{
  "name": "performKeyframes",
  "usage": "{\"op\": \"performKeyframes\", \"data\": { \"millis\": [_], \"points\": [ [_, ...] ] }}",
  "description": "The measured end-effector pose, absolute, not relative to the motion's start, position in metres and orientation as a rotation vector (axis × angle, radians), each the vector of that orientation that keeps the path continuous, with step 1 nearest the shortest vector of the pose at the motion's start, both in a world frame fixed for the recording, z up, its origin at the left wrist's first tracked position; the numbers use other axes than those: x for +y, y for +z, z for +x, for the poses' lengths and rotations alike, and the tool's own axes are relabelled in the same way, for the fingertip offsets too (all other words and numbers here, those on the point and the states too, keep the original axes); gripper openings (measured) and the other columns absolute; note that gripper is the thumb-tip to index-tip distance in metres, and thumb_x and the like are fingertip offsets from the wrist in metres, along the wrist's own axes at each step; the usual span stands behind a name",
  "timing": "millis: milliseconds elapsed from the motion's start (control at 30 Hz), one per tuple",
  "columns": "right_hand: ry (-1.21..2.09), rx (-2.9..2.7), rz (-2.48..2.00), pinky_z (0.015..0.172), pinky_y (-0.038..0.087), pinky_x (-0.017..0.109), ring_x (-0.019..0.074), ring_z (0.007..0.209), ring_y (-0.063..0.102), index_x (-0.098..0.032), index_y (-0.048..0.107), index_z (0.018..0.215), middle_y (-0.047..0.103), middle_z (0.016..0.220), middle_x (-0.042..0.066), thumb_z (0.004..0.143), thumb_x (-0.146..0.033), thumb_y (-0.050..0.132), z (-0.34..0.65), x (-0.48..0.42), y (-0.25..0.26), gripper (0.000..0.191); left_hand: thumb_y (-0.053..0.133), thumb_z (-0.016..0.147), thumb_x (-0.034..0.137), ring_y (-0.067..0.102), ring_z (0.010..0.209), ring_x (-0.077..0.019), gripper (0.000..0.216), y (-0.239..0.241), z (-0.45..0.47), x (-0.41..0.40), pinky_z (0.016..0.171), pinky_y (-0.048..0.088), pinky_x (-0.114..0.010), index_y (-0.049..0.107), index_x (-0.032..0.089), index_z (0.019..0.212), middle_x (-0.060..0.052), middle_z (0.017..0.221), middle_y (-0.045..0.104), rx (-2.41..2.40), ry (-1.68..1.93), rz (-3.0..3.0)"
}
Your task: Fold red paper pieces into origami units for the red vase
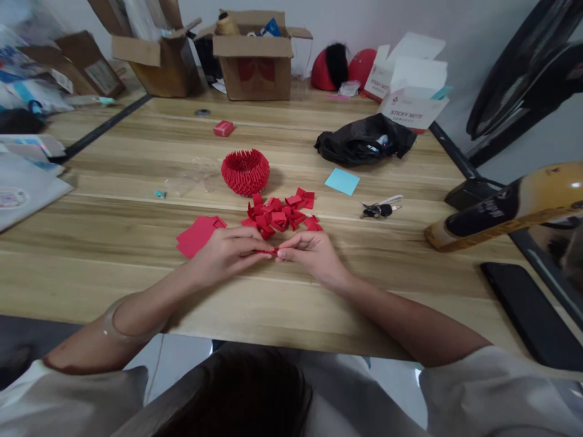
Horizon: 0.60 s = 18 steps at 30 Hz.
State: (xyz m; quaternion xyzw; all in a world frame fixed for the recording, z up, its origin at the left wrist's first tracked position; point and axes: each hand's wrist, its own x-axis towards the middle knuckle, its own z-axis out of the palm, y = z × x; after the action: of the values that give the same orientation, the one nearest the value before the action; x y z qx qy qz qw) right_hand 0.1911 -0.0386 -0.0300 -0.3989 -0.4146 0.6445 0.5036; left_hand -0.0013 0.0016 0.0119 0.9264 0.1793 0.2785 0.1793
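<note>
Between my two hands is a small folded piece of red paper (265, 251), mostly hidden by the fingers. My left hand (228, 252) pinches its left end, and my right hand (314, 255) pinches the right end, with the fingertips of both hands almost meeting. Just beyond them lies a loose pile of folded red paper pieces (279, 218). Flat red paper sheets (197, 235) lie stacked beside my left hand. Behind the pile stands a round red bowl (246, 176) built from many pointed folded paper pieces.
On the wooden table (113, 212) are a blue sticky note (342, 181), keys (380, 209), a black plastic bag (359, 142) and a small red box (223, 128). A yellow bottle (510, 209) and a black phone (532, 309) are at the right. Cardboard boxes (257, 76) line the back.
</note>
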Motion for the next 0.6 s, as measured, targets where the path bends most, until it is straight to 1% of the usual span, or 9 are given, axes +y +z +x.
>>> {"op": "performKeyframes", "data": {
  "millis": [267,400,500,600],
  "points": [
    [1.535,-1.047,-0.977,0.063,0.055,0.024,0.0101,0.058,0.066,-0.015,0.067,0.065,0.07,0.061,-0.001,0.061,-0.019,0.077,0.1906,-0.0417,-0.0264,0.012,0.058,0.086,0.021,0.064,0.071,-0.0129,0.014,0.0114,0.0003,-0.0011,0.063,0.049,-0.021,0.069,0.013,0.09,-0.008,0.082,0.069,0.518,0.79,2.59],
    [1.484,-1.087,-0.952,0.064,0.055,0.025,0.0106,0.059,0.067,-0.015,0.067,0.067,0.07,0.062,-0.001,0.062,-0.021,0.076,0.19,-0.0422,-0.0255,0.012,0.061,0.083,0.022,0.064,0.067,-0.0131,0.014,0.0103,0.0022,-0.0018,0.06,0.048,-0.022,0.072,0.014,0.088,-0.007,0.078,0.07,0.584,0.814,2.516],
    [1.396,-1.124,-0.942,0.064,0.055,0.024,0.0107,0.062,0.067,-0.016,0.069,0.071,0.071,0.065,0.0,0.064,-0.02,0.075,0.1891,-0.043,-0.0255,0.01,0.067,0.078,0.024,0.064,0.065,-0.0135,0.012,0.0086,0.0049,-0.0035,0.059,0.047,-0.022,0.073,0.016,0.083,-0.006,0.076,0.072,0.769,0.85,2.317],
    [1.288,-1.169,-0.945,0.066,0.056,0.025,0.0123,0.066,0.068,-0.018,0.071,0.075,0.072,0.071,0.001,0.065,-0.02,0.074,0.1896,-0.0435,-0.0263,0.011,0.072,0.072,0.026,0.063,0.061,-0.0137,0.015,0.0084,0.0072,-0.0057,0.055,0.046,-0.022,0.074,0.016,0.082,-0.005,0.073,0.072,0.94,0.843,2.022]
  ]
}}
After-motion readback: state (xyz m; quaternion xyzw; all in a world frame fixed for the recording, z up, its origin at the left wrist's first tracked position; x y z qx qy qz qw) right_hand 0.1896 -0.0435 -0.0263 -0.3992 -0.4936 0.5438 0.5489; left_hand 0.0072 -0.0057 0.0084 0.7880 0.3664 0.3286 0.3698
